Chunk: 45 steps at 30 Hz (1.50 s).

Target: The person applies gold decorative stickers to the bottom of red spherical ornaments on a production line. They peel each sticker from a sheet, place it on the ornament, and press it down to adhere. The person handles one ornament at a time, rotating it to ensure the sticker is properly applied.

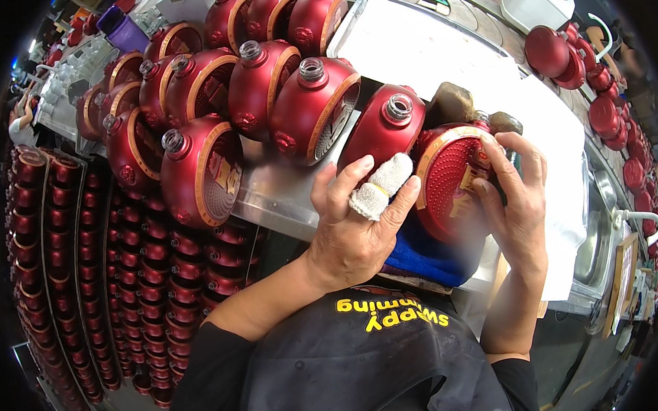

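A round, flat red bottle (pixel 447 192) with a gold-rimmed, dotted face and gold emblem leans on a blue cloth (pixel 425 256) in front of me. My right hand (pixel 519 203) is at its right side, thumb and bent fingers closed in on the emblem; any small piece between them is hard to make out. My left hand (pixel 360 222) is at the bottle's left edge, fingers loosely bent and apart, the thumb tip close to the rim. White knitted finger covers (pixel 381 186) are on that hand. Another red bottle (pixel 386 128) with an uncapped glass neck stands just behind.
Several similar red bottles (pixel 309 110) crowd the metal table at left. Stacked rows of them (pixel 151 282) fill the lower left. Two brown lumps (pixel 451 102) sit behind the bottle, beside a white sheet (pixel 424 40). A sink (pixel 595 247) and white jug (pixel 538 1) are at right.
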Each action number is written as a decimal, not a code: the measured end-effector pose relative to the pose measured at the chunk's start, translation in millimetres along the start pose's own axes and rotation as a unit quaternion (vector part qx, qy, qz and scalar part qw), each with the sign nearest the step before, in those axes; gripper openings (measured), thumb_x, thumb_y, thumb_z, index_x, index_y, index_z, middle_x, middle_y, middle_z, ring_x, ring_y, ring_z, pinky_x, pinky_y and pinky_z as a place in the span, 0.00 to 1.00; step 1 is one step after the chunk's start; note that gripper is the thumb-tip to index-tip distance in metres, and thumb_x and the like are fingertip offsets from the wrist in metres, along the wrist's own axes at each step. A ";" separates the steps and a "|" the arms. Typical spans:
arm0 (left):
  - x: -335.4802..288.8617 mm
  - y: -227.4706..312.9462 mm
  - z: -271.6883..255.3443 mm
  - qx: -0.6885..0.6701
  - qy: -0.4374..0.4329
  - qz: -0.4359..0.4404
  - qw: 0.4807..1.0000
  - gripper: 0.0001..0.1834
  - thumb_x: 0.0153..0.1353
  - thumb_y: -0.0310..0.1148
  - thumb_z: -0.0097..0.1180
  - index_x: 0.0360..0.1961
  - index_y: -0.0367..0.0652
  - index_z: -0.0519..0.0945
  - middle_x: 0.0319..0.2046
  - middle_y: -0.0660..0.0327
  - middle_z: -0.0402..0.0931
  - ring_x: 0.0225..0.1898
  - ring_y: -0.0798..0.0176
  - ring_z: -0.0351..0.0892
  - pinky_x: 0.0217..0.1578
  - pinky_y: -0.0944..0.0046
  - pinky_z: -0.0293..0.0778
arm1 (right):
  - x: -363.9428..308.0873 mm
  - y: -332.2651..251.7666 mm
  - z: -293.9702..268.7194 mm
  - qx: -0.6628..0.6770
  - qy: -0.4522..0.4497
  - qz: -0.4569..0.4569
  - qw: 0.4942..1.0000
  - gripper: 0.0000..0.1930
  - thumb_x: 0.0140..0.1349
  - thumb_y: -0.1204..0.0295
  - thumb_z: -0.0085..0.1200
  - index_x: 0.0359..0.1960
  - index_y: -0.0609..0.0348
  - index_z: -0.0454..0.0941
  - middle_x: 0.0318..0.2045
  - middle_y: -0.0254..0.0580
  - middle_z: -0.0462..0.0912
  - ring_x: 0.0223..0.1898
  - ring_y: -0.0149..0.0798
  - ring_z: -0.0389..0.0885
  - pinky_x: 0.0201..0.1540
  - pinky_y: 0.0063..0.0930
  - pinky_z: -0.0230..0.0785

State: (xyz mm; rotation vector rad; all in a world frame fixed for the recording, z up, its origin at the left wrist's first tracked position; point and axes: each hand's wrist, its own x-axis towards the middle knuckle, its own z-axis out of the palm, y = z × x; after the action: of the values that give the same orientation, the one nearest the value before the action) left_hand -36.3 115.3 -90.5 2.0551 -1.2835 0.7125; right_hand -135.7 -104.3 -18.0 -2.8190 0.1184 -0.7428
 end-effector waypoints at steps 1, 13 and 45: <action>-1.5 1.4 -0.2 -0.007 0.007 -0.003 1.000 0.25 0.58 0.25 0.64 0.59 0.50 0.86 0.59 0.56 0.80 0.68 0.47 0.61 0.68 0.43 0.55 | -1.9 0.2 -2.2 -0.008 0.005 0.000 1.000 0.28 0.55 0.80 0.67 0.60 0.56 0.82 0.60 0.49 0.76 0.61 0.54 0.73 0.64 0.47 0.68; -1.0 2.5 5.7 -0.016 0.023 0.000 1.000 0.23 0.58 0.27 0.65 0.57 0.49 0.86 0.58 0.58 0.81 0.66 0.50 0.64 0.67 0.43 0.56 | -27.3 -2.6 -7.8 0.018 0.083 0.055 0.995 0.26 0.66 0.84 0.58 0.66 0.69 0.74 0.65 0.65 0.77 0.62 0.58 0.80 0.62 0.44 0.75; -27.5 -13.8 18.6 -0.134 0.059 0.014 0.989 0.18 0.62 0.35 0.60 0.52 0.56 0.90 0.56 0.68 0.84 0.62 0.58 0.67 0.69 0.43 0.51 | -36.0 -104.1 8.8 -0.074 0.004 -0.044 0.996 0.18 0.44 0.85 0.64 0.41 0.63 0.84 0.36 0.41 0.75 0.32 0.42 0.76 0.39 0.38 0.67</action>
State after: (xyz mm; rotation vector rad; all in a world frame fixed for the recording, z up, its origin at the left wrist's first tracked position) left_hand -31.9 122.6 -125.4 1.7579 -1.2681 0.6262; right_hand -160.4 3.4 -18.1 -2.9784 0.0523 -0.7948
